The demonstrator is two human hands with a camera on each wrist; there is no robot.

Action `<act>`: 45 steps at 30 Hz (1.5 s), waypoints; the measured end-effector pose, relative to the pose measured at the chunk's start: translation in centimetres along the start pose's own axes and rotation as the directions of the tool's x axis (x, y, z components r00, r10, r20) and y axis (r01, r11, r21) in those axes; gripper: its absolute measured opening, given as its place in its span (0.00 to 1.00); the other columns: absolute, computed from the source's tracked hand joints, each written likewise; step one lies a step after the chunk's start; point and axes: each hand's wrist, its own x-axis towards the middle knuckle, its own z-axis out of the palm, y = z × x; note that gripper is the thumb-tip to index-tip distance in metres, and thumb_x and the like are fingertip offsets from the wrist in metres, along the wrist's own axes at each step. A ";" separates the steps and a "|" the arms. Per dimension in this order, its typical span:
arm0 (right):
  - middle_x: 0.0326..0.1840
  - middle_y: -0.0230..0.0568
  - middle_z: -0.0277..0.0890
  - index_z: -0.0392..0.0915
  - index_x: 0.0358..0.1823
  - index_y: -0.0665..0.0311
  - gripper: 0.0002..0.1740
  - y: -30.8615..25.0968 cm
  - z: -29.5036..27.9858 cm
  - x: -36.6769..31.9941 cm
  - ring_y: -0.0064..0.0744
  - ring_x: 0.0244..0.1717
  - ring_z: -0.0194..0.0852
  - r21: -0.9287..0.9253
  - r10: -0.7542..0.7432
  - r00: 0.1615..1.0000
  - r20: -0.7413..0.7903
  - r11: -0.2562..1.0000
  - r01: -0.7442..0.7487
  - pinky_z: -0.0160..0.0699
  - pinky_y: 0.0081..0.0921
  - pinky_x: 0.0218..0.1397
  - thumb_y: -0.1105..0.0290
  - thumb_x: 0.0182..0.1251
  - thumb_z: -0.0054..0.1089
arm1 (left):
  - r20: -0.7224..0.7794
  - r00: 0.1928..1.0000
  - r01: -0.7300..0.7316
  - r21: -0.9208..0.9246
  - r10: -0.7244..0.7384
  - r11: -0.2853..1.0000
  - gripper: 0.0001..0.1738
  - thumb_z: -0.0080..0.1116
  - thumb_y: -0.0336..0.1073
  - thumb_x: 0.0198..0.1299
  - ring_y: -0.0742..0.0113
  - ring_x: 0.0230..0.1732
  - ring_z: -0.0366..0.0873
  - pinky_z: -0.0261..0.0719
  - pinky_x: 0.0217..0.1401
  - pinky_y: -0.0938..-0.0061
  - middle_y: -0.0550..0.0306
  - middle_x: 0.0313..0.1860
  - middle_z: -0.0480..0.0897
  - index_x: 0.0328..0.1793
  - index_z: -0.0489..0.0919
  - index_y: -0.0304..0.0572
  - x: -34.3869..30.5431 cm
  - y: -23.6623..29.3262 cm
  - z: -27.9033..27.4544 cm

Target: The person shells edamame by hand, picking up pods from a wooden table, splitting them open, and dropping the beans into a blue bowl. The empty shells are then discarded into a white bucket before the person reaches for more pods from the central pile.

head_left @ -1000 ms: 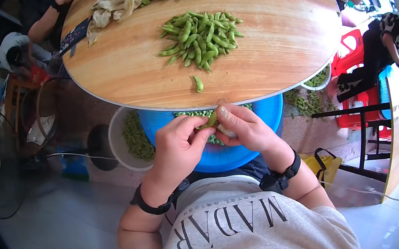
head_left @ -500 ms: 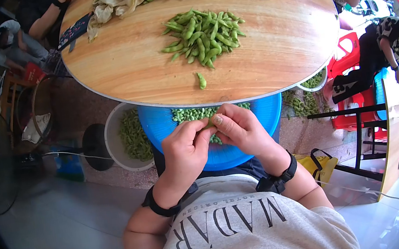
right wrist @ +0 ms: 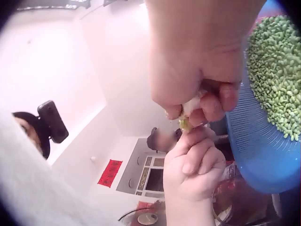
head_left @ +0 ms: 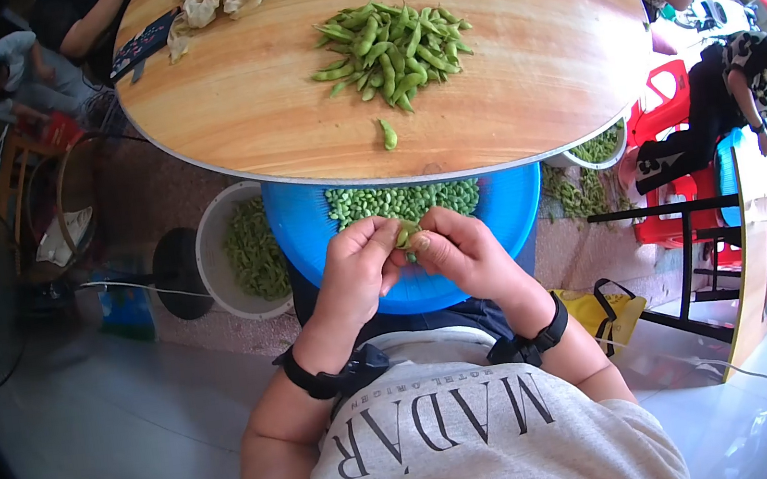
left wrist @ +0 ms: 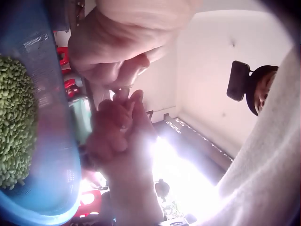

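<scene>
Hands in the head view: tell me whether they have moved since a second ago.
Yes. The left hand and right hand, pinching a pod, drew back from the table edge toward the person's body, over the blue basin.

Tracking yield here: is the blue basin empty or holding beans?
Partly filled: shelled green beans lie heaped in the far half of the blue basin.

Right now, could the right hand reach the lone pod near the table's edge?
Probably yes: the lone pod lies bare just beyond the right hand, nothing between, though that hand pinches another pod.
</scene>
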 end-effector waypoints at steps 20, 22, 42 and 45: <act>0.22 0.27 0.70 0.73 0.28 0.67 0.11 1.1 -1.8 1.5 0.13 0.26 0.62 0.064 0.124 0.980 0.156 0.989 -0.135 0.64 0.15 0.27 0.70 0.51 0.67 | 0.049 0.959 -0.270 0.450 0.279 0.851 0.10 0.46 0.22 0.61 0.80 0.16 0.66 0.62 0.15 0.85 0.58 0.22 0.74 0.48 0.64 0.35 -1.4 -1.0 0.3; 0.21 0.26 0.70 0.73 0.28 0.67 0.11 1.5 -1.7 1.6 0.12 0.26 0.62 0.026 0.165 0.974 0.158 0.985 -0.171 0.64 0.16 0.26 0.70 0.49 0.66 | 0.049 0.932 -0.329 0.526 0.358 0.784 0.09 0.46 0.22 0.61 0.78 0.18 0.68 0.65 0.19 0.82 0.56 0.22 0.75 0.47 0.65 0.35 -1.3 -1.3 0.5; 0.29 0.54 0.72 0.75 0.27 0.68 0.08 2.9 -3.2 1.9 0.55 0.30 0.72 -0.592 -0.120 0.971 -0.205 0.805 -0.026 0.73 0.42 0.33 0.72 0.45 0.60 | 0.070 0.825 -0.355 0.836 0.561 0.418 0.06 0.47 0.27 0.63 0.77 0.25 0.71 0.70 0.28 0.83 0.59 0.27 0.76 0.44 0.71 0.35 -0.4 -1.0 -2.4; 0.28 0.53 0.72 0.75 0.26 0.68 0.10 3.9 -4.1 1.4 0.55 0.30 0.72 -0.585 -0.024 0.986 -0.166 0.807 -0.079 0.72 0.42 0.33 0.69 0.47 0.62 | -0.077 0.842 -0.214 0.861 0.535 0.461 0.06 0.49 0.30 0.62 0.79 0.22 0.72 0.70 0.24 0.82 0.62 0.23 0.76 0.41 0.76 0.36 -1.6 1.7 -5.6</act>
